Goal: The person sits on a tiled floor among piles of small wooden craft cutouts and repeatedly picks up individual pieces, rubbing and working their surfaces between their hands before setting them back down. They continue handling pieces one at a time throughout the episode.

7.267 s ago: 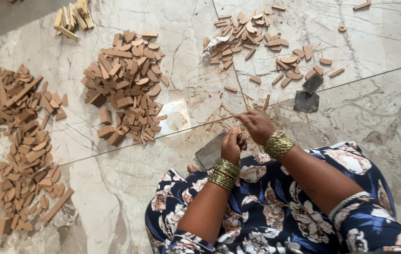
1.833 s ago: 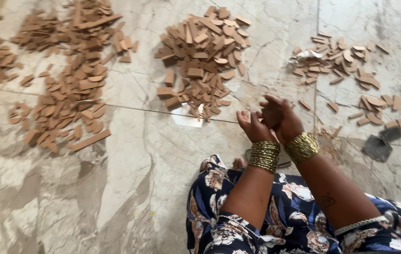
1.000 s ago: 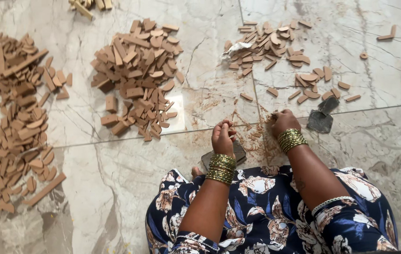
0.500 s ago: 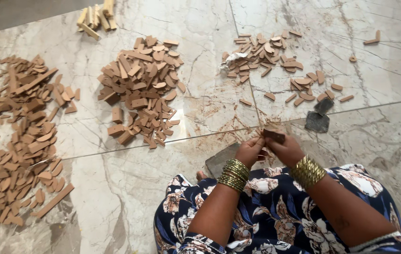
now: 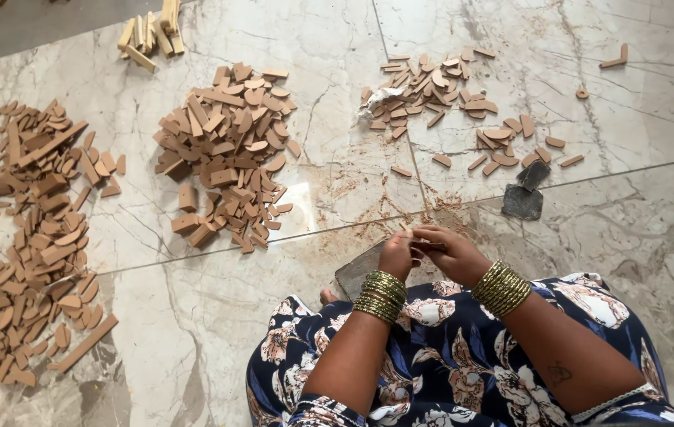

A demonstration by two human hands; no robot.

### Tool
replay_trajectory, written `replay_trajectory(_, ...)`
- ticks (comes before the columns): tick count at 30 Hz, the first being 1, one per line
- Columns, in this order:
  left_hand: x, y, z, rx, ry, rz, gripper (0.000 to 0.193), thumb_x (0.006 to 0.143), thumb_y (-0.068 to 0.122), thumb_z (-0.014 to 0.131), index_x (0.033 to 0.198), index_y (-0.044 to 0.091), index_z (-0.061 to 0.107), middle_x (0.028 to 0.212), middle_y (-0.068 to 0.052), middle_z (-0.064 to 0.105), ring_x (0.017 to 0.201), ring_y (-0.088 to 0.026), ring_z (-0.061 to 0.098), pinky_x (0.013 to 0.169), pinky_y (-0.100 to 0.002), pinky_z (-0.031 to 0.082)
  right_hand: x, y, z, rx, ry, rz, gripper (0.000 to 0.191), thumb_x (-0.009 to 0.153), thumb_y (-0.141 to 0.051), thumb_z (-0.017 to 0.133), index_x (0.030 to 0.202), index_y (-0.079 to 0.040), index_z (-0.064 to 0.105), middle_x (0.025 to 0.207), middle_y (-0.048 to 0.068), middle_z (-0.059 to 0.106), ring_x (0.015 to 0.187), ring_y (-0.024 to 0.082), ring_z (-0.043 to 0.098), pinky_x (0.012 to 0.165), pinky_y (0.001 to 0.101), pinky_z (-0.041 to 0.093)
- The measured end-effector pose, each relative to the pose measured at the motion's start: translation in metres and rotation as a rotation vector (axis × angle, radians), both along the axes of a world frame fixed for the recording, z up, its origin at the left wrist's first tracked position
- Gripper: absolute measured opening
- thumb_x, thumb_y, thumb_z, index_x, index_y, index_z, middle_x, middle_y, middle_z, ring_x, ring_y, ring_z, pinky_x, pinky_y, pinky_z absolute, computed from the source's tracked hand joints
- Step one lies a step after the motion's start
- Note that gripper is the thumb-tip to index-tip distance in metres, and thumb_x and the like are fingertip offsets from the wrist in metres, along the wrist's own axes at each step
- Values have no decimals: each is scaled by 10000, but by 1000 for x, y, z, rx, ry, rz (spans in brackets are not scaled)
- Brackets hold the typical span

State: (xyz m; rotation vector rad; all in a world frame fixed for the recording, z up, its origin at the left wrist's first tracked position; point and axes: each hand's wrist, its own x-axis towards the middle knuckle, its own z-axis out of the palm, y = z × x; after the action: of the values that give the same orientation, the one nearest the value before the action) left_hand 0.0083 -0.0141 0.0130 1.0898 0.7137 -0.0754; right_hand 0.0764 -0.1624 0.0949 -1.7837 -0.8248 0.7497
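Closest to her body, the dark floral dress (image 5: 463,372) spreads over her lap as she sits on the marble floor (image 5: 653,237). Stacks of gold bangles (image 5: 501,289) ring both wrists. The left hand (image 5: 397,255) and the right hand (image 5: 454,255) meet just above her knees, fingertips pinched together on a small wooden piece (image 5: 425,246). It is mostly hidden between the fingers, so I can only tell that both hands grip it, not its exact shape.

Directly under the left hand lies a grey sheet of sandpaper (image 5: 357,273), flat on the floor, with reddish dust (image 5: 369,225) scattered just beyond the fingers. Judging by its neighbours, the piece looks light, thin and stiff, with dry, unslippery faces. It is probably easy to snap if bent across its length, so a pinch on the flat faces near the ends seems the safest hold.

A little beyond the right hand sit two more dark sandpaper scraps (image 5: 524,198). Farther out on that side is a loose scatter of rounded wooden tabs (image 5: 448,91). Ahead and to the left of the hands stands a dense heap of brown offcuts (image 5: 230,150). Well off to the left a wider spread of similar pieces (image 5: 36,237) runs along the floor. Farthest away, at the top, lies a small bundle of paler sticks (image 5: 151,33).
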Motion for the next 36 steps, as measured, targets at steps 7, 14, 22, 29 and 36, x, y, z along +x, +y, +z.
replay_trajectory(7, -5, 7, 5, 50, 26, -67, 309, 1066, 268, 415, 907, 63, 583, 662, -19, 547, 513, -120, 522, 463, -290, 477, -4, 10, -4, -199, -948, -84, 457, 913, -40, 563, 1353, -156, 605, 1456, 36, 542, 1437, 292, 413, 1230, 485, 186)
replay_trajectory(14, -12, 6, 17, 83, -80, -170, 334, 1063, 286, 428, 877, 48, 570, 680, -25, 561, 511, -113, 496, 462, -277, 453, 7, 33, -8, -462, -901, -27, 618, 897, 16, 531, 1461, -233, 483, 1466, 27, 535, 1462, 234, 345, 1208, 448, 120)
replay_trajectory(22, -13, 4, 35, 33, 175, -62, 340, 1039, 283, 427, 841, 79, 613, 670, -2, 526, 505, -104, 460, 444, -275, 433, -3, 27, -9, -379, -700, -70, 560, 982, -62, 483, 1516, -228, 469, 1308, 77, 616, 1251, 200, 542, 1163, 377, 291)
replay_trajectory(29, -18, 0, 29, 165, -130, -192, 296, 1037, 278, 479, 819, 88, 542, 623, 5, 513, 485, -98, 459, 431, -259, 409, 14, 32, -8, -481, -598, -76, 638, 925, 62, 443, 1491, -230, 477, 1355, 82, 609, 1219, 195, 551, 1164, 406, 261)
replay_trajectory(36, -14, 14, 7, 113, 59, -79, 329, 1030, 260, 490, 751, 93, 536, 616, -6, 546, 458, -99, 425, 406, -271, 406, -3, 33, 7, -514, -653, -21, 672, 879, 43, 497, 1494, -226, 458, 1383, 90, 579, 1227, 234, 516, 1124, 399, 306)
